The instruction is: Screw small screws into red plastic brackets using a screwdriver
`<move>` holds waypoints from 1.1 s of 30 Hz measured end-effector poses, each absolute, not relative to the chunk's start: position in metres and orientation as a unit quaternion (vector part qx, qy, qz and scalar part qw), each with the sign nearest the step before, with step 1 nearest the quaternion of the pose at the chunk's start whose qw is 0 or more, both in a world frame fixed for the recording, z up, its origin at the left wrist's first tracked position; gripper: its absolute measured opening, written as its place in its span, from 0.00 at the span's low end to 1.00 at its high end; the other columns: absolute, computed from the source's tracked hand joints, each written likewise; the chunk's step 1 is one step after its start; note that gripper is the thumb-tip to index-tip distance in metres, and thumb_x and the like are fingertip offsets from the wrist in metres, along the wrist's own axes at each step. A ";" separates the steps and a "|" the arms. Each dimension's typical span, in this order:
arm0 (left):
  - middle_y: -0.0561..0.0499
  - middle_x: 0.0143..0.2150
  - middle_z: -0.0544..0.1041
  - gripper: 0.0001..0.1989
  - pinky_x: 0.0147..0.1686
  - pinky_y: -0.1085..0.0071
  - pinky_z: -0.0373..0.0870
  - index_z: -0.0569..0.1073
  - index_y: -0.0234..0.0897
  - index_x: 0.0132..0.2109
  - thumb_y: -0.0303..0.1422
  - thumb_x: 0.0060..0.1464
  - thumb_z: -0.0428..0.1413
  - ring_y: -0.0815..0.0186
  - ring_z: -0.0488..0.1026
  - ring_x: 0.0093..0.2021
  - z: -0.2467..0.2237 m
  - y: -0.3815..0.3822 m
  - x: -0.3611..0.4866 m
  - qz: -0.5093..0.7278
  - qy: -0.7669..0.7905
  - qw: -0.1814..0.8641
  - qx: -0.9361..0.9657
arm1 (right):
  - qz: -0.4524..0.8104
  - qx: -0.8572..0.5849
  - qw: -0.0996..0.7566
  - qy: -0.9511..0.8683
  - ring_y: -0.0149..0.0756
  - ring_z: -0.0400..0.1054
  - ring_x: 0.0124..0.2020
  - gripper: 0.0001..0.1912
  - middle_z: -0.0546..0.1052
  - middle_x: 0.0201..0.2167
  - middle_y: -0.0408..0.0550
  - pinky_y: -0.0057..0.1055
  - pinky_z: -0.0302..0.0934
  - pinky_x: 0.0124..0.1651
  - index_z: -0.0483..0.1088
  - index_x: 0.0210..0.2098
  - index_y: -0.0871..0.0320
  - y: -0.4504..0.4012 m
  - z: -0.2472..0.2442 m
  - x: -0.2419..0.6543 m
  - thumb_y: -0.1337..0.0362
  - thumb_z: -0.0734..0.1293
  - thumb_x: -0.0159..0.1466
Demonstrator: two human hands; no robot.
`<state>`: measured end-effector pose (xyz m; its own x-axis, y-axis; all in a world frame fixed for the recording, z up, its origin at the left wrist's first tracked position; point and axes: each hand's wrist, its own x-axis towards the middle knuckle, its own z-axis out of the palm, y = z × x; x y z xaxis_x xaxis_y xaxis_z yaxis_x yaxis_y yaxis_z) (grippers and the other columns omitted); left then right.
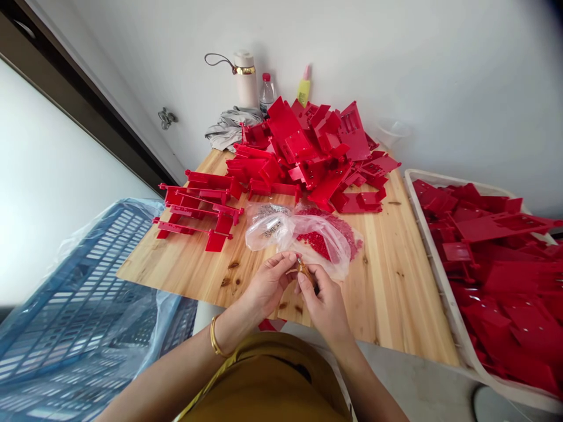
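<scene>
Near the front edge of the wooden table point(382, 275), my two hands almost meet. My right hand point(323, 299) is closed round a small screwdriver point(304, 269) with an amber handle, its metal end pointing up. The fingertips of my left hand point(270, 284) are pinched beside that metal end; whatever lies between them is too small to make out. Just beyond my hands are a clear bag of small metal screws point(270, 220) and a clear bag of small red pieces point(319, 237). Behind the bags rises a pile of red plastic parts point(308, 146).
Red frames point(197, 205) stand in a row at the table's left. A white bin point(440, 275) full of red parts is at the right, a blue crate point(57, 328) at the left. A thermos point(246, 85), small bottle point(266, 94), glue bottle point(304, 88) and grey cloth point(229, 128) sit at the back.
</scene>
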<state>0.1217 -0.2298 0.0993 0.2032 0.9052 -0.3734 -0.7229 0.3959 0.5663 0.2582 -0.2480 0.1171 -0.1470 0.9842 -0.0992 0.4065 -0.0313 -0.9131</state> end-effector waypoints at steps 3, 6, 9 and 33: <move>0.52 0.33 0.75 0.12 0.28 0.73 0.68 0.78 0.34 0.36 0.38 0.51 0.68 0.69 0.71 0.31 0.100 -0.229 0.119 0.550 0.334 0.754 0.132 | 0.446 -0.564 0.319 -0.618 0.35 0.69 0.26 0.15 0.78 0.28 0.46 0.28 0.59 0.27 0.72 0.44 0.59 -0.251 0.119 0.259 0.54 0.61 0.70; 0.53 0.34 0.75 0.10 0.38 0.72 0.70 0.77 0.35 0.35 0.36 0.52 0.68 0.70 0.71 0.33 0.101 -0.228 0.116 0.581 0.364 0.705 0.181 | 0.455 -0.557 0.323 -0.616 0.34 0.68 0.24 0.15 0.78 0.27 0.45 0.28 0.59 0.25 0.71 0.45 0.58 -0.255 0.120 0.260 0.54 0.61 0.70; 0.54 0.34 0.75 0.08 0.37 0.73 0.68 0.78 0.36 0.35 0.35 0.53 0.67 0.72 0.69 0.30 0.101 -0.230 0.112 0.588 0.422 0.629 0.284 | 0.457 -0.547 0.332 -0.618 0.33 0.68 0.24 0.15 0.78 0.27 0.44 0.27 0.60 0.26 0.71 0.47 0.58 -0.258 0.120 0.262 0.55 0.61 0.71; 0.44 0.39 0.81 0.01 0.47 0.65 0.71 0.79 0.38 0.38 0.29 0.57 0.63 0.61 0.77 0.43 0.112 -0.245 0.088 0.517 0.413 0.465 0.587 | 0.387 -0.495 0.333 -0.703 0.38 0.77 0.37 0.10 0.82 0.41 0.49 0.29 0.73 0.39 0.75 0.48 0.54 -0.266 0.123 0.290 0.62 0.65 0.69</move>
<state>0.0881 -0.2449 0.1122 0.1232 0.9669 0.2235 0.0036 -0.2257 0.9742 0.2903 -0.2665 0.1231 -0.2874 0.9541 0.0841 0.4379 0.2090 -0.8744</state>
